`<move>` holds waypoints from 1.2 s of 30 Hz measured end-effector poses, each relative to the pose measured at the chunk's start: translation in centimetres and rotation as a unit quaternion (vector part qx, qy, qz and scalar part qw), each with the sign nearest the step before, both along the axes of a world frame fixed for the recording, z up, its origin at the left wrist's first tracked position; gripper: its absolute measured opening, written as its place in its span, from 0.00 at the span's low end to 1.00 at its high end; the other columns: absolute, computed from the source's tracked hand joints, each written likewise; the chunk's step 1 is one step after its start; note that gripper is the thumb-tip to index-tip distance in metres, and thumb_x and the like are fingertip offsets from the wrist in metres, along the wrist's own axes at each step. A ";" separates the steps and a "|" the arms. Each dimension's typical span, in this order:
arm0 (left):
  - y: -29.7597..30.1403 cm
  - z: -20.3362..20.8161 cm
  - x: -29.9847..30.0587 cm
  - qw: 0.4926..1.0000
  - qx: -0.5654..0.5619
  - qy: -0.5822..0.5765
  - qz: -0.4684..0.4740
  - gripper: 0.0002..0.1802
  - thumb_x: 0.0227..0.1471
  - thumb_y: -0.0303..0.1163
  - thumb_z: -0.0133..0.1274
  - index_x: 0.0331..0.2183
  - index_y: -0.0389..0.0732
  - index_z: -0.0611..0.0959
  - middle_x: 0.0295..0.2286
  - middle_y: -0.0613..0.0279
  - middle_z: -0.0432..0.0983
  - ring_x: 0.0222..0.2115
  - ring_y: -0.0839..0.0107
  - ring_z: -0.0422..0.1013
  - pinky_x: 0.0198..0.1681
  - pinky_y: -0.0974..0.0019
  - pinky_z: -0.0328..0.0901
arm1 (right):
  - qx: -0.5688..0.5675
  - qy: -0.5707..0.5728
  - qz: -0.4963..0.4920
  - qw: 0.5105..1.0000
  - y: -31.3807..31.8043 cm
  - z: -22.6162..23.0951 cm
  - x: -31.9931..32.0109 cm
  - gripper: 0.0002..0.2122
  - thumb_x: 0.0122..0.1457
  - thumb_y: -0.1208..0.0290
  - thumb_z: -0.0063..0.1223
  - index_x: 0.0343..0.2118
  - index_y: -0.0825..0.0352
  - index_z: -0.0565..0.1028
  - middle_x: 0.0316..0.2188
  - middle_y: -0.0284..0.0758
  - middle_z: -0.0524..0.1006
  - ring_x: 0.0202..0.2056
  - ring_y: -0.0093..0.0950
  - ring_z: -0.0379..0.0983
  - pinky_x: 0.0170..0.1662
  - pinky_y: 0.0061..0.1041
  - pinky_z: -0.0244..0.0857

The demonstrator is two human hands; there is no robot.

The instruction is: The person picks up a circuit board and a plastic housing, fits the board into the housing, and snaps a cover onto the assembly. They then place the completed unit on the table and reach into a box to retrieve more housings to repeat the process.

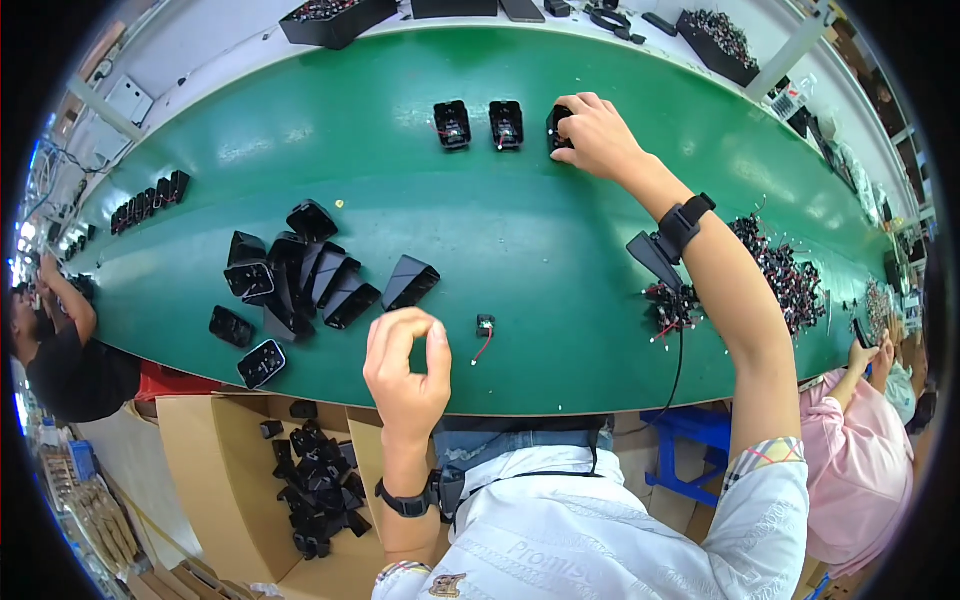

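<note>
My right hand (600,140) reaches to the far side of the green table (480,220). Its fingers and thumb grip a small black plastic housing (556,132), partly hidden under them. Left of it stand two more open housings, one (506,126) in the middle and another (452,126) with a red wire showing. My left hand (408,375) hovers near the front edge, loosely curled, thumb apart from the fingers, nothing visible in it. Beside it lie a black hood-shaped shell (411,283) and a small part with a red wire (485,327).
Black shells (300,265) are heaped at left. Wired parts (775,275) are piled at right, beneath my forearm. A cardboard box (215,480) of black parts stands below the front edge. A blue stool (690,450) and people at both sides flank me.
</note>
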State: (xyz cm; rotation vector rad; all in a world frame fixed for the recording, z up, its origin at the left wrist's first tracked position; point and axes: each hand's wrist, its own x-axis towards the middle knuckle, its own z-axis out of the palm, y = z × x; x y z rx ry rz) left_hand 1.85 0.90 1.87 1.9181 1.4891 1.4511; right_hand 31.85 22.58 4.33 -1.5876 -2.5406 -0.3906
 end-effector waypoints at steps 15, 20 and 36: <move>1.7 0.3 -1.9 0.999 0.040 0.036 0.010 0.07 0.48 0.22 0.58 0.33 0.36 0.81 0.38 0.54 0.78 0.42 0.54 0.73 0.48 0.56 0.67 | 0.061 0.096 0.071 0.991 -3.6 2.9 0.1 0.15 0.51 0.65 0.66 0.42 0.63 0.81 0.57 0.41 0.70 0.60 0.44 0.63 0.62 0.42 0.61; 4.1 0.6 -2.0 0.983 0.029 0.181 -0.010 0.21 0.49 0.27 0.60 0.47 0.39 0.80 0.51 0.51 0.72 0.51 0.49 0.69 0.56 0.52 0.62 | -0.189 0.275 0.146 0.931 -17.0 2.3 -5.4 0.16 0.50 0.72 0.65 0.44 0.61 0.78 0.42 0.39 0.78 0.42 0.41 0.77 0.46 0.37 0.73; -0.1 -0.1 0.8 0.971 -0.141 0.112 -0.154 0.54 0.34 0.33 0.73 0.63 0.38 0.66 0.55 0.44 0.67 0.53 0.45 0.65 0.58 0.51 0.61 | -0.323 0.595 0.072 0.732 -21.2 -3.2 -6.2 0.06 0.51 0.86 0.63 0.32 0.70 0.81 0.40 0.37 0.77 0.38 0.24 0.77 0.40 0.23 0.73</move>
